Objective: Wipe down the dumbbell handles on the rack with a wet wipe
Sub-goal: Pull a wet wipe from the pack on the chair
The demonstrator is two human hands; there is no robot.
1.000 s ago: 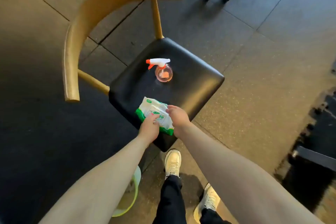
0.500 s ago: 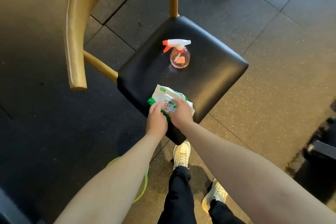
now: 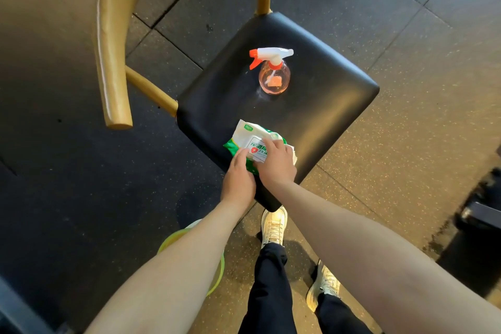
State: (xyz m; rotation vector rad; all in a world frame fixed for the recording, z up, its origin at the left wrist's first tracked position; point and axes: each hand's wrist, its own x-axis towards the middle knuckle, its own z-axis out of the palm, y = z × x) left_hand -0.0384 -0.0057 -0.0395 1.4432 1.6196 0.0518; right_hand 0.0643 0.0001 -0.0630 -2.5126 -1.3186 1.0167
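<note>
The pack [image 3: 248, 133] of wipes is judged light, soft and crinkly, and its slick film is likely to slide on the smooth seat [image 3: 320, 111]. It is best pinned flat at one end while the label flap is peeled from its edge. A wipe inside is expected to be limp, damp and easily torn, so it is best pinched at a corner and drawn out slowly.

The pack lies on the seat directly under the fingers of both hands, and the bottle [image 3: 273, 76] stands well beyond the fingertips. The left hand [image 3: 238, 175] is laid on the pack's near end, its fingers [image 3: 240, 155] nearly straight, pressing down and gripping nothing. The right hand [image 3: 277, 164] is held over the label with its fingers [image 3: 267, 144] curled. The flap seems to be pinched, though the contact is hidden beneath the hand. No dumbbell is seen.

Against a second ago, the right hand is found shifted from the pack's near edge onto the label. The left hand is kept at the near end, and the dumbbell then seen on the floor is lost from view.
</note>
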